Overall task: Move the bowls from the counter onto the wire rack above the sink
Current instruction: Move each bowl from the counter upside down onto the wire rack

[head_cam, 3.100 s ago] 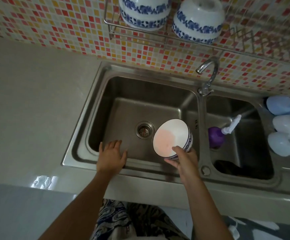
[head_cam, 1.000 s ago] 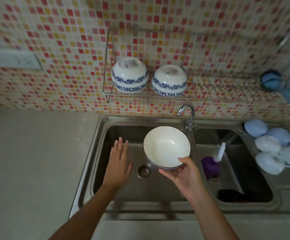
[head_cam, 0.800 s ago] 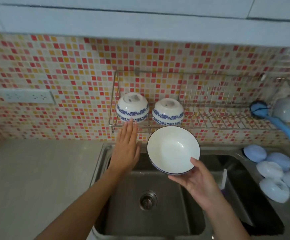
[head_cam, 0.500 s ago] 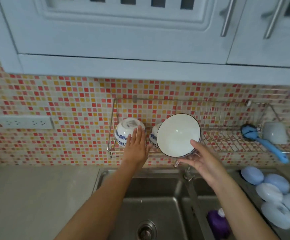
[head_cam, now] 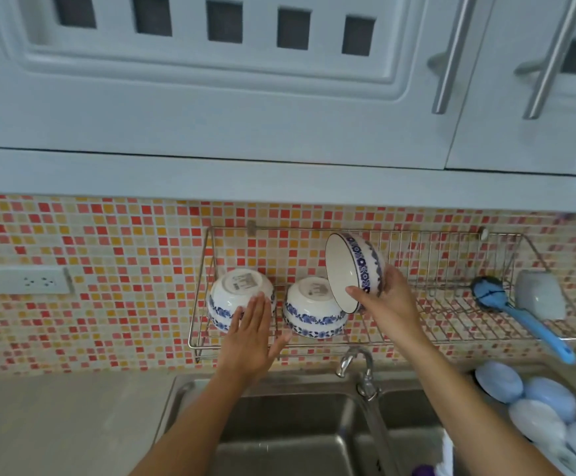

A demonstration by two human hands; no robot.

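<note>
Tipped sideways since before, bowl (head_cam: 355, 269) reaches wire rack (head_cam: 451, 317).

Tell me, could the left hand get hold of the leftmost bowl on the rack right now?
Probably yes. The left hand is open and empty, its fingers already in front of the leftmost bowl, which sits upside down on the rack. Nothing lies between them; the right hand is busy with another bowl.

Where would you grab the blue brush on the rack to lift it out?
Take the brush by its long blue handle, coming from the front right. The handle slopes down and pokes out past the front edge of the rack, so the grip is free there. The dark head sits back on the wires beside a grey cup, which crowds that end.
</note>
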